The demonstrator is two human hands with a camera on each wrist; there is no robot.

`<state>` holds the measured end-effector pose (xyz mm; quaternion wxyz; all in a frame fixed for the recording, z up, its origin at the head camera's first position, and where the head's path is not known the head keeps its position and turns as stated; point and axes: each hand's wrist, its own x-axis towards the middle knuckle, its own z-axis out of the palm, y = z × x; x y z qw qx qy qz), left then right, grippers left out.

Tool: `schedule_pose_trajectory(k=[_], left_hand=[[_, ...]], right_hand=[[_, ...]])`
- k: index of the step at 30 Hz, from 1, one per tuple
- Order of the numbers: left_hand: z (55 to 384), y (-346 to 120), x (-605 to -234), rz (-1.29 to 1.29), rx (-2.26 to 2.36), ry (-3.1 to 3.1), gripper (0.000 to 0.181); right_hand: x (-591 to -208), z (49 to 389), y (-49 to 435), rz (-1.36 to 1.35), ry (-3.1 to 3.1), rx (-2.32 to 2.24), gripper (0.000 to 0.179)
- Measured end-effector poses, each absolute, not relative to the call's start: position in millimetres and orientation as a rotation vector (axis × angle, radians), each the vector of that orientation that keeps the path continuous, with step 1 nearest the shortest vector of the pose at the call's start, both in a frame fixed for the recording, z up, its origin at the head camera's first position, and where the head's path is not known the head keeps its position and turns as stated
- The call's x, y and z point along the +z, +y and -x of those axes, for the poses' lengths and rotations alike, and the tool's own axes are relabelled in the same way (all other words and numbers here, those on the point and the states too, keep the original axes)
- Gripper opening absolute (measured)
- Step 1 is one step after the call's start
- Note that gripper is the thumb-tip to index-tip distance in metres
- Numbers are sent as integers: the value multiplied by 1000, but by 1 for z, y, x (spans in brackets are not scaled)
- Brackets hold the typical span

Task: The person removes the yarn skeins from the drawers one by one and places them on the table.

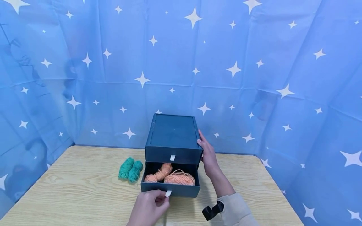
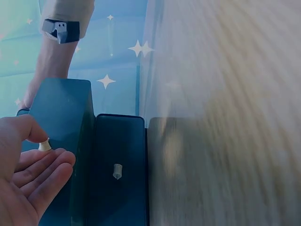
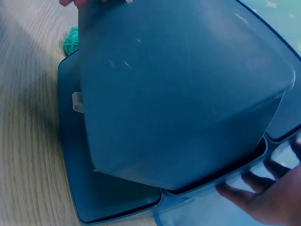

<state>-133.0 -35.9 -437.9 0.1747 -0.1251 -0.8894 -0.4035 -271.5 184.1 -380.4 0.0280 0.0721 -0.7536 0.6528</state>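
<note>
the drawer work looks partway through. the middle drawer (image 1: 183, 191) of the blue cabinet (image 1: 174, 130) stands pulled well forward, so its opening is done, and 2 orange skeins (image 1: 179, 178) lie inside it, side by side. the upper drawer (image 1: 185, 156) sits closed above it, and the left wrist view shows the lower drawer (image 2: 127, 146) closed beneath, next to the table (image 1: 96, 179).

the left hand (image 1: 150, 204) has its thumb and a finger clamped on the white tab (image 1: 168, 193) of the middle drawer; in the left wrist view its other fingers lie together, close to the drawer front. the right hand (image 1: 208, 155) rests at the cabinet's right side, with its fingers apart in the right wrist view and gripping nothing loose, as if to steady the cabinet.

what is left, as far as this shows: the middle drawer is not yet flush with the drawers around it, and 2 green skeins (image 1: 126, 168) lie outside, on the table just left of it, touching or nearly so. whether the drawer is going out or in at this instant, i cannot tell.
</note>
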Motion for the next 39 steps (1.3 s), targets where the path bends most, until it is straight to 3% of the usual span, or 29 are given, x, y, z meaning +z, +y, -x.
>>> schedule_pose_trajectory(k=[17,26,31,39], left_hand=[[111,-45,-441,485,-1103,-2539,5],[111,-51,-398,498,-1164,-2629,21],[125,-53,-367,645,-1176,-2568,2],[166,-44,-353,927,-1168,-2802,22]], right_hand=[[-380,271,183,-230,-2325,2013,56],[-379,270,183,-238,-2328,2011,57],[-379,269,184,-235,-2329,2011,54],[-380,270,183,-239,-2336,2015,58]])
